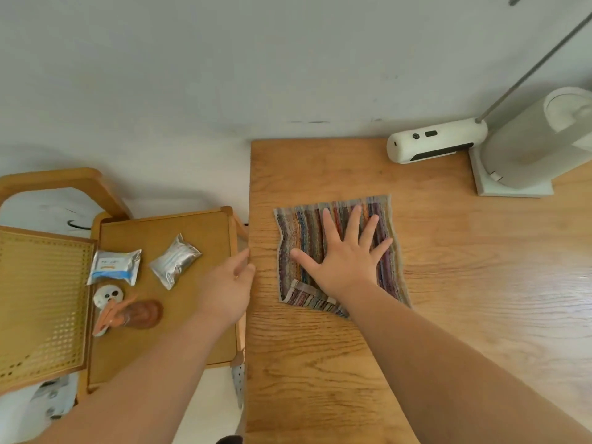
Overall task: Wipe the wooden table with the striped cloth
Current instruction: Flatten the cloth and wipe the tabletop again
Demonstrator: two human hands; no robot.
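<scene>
Wooden table (448, 283): broad, warm-toned top with pronounced wavy grain and a faint sheen toward its right edge. Striped cloth (339, 251): roughly square woven textile in muted multicoloured stripes, frayed-looking hem, one near corner folded over; it lies flat near the table's left edge, well apart from the white appliance (435, 141) at the far edge. Right hand (344, 261): palm down on the cloth, fingers spread wide, pinching nothing. Left hand (229, 290): at the table's left edge, fingers loosely curled; its grip cannot be told. Foil packet (115, 266) on the side tray (198, 225): print illegible.
</scene>
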